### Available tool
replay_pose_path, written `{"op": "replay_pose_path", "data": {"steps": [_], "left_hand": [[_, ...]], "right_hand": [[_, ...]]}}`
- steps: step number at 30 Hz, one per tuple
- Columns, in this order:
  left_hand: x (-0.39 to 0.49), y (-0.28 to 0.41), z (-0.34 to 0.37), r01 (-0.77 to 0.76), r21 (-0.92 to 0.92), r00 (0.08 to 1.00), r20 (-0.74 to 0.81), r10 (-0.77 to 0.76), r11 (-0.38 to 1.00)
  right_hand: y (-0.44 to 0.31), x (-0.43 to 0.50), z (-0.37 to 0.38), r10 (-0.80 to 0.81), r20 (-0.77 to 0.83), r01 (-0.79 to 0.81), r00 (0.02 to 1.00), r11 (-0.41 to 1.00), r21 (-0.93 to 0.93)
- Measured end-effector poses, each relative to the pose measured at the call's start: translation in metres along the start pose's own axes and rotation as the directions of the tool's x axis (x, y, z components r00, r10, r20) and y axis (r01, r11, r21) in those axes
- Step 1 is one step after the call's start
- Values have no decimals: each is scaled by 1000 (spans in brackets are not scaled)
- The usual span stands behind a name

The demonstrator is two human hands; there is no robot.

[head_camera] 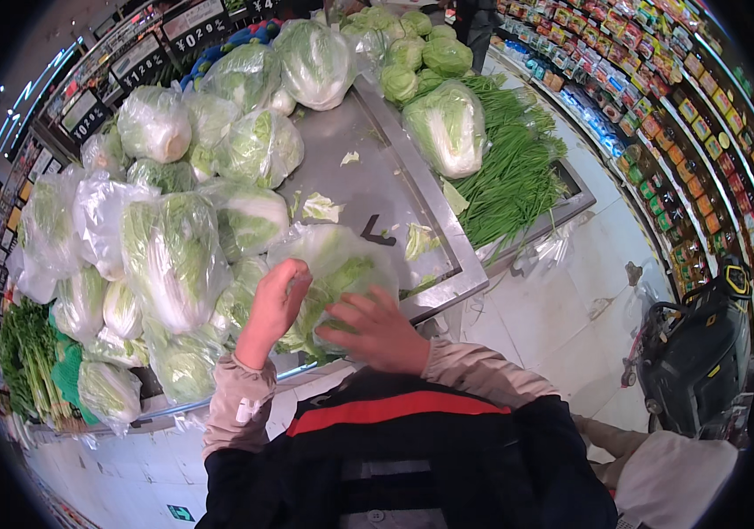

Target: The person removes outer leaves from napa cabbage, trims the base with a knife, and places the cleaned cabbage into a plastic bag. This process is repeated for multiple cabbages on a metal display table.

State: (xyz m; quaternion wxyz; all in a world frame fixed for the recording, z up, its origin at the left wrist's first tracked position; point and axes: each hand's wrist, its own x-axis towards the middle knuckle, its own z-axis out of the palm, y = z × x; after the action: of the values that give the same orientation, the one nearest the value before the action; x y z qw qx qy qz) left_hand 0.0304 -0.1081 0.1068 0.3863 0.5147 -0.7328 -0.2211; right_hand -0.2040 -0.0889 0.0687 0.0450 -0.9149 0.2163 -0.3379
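Observation:
A head of napa cabbage in a clear plastic bag [350,254] lies before me at the front of the metal display counter [466,281]. My left hand [279,301] is at its left side, fingers curled and pinched on the bag's plastic film. Over the near right part of the same cabbage is my right hand [374,334], slightly blurred, fingers spread; whether it touches the bag cannot be told. More bagged napa cabbages [172,258] are heaped to the left. Torn cabbage leaves [322,207] and a dark strip [377,231] lie on the counter beyond.
Green chives [516,165] lie at the right with a bagged cabbage [446,129] on them; round cabbages [446,56] are piled behind. Celery [30,370] lies far left. Packed shelves [661,125] line the aisle, where a black wheeled machine [694,350] stands. Another person's arm [605,446] shows lower right.

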Motion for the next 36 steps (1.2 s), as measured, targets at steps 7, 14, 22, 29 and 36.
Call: {"op": "replay_pose_path", "data": {"steps": [7, 14, 22, 29, 36], "left_hand": [[-10, -4, -23, -27, 164, 959, -274, 72, 986], [-23, -18, -7, 204, -26, 950, -238, -204, 979], [58, 9, -26, 57, -48, 929, -364, -71, 997], [63, 15, -34, 238, -487, 939, -106, -327, 841], [2, -18, -39, 567, 4, 818, 115, -564, 823]], "right_hand": [[2, 0, 33, 44, 133, -50, 990, 998, 45], [-7, -12, 8, -182, 226, 110, 957, 948, 300], [42, 46, -62, 292, -274, -92, 916, 819, 566], [68, 90, -95, 297, -429, -214, 853, 949, 232], [85, 52, -95, 723, 101, -558, 683, 428, 711]]}}
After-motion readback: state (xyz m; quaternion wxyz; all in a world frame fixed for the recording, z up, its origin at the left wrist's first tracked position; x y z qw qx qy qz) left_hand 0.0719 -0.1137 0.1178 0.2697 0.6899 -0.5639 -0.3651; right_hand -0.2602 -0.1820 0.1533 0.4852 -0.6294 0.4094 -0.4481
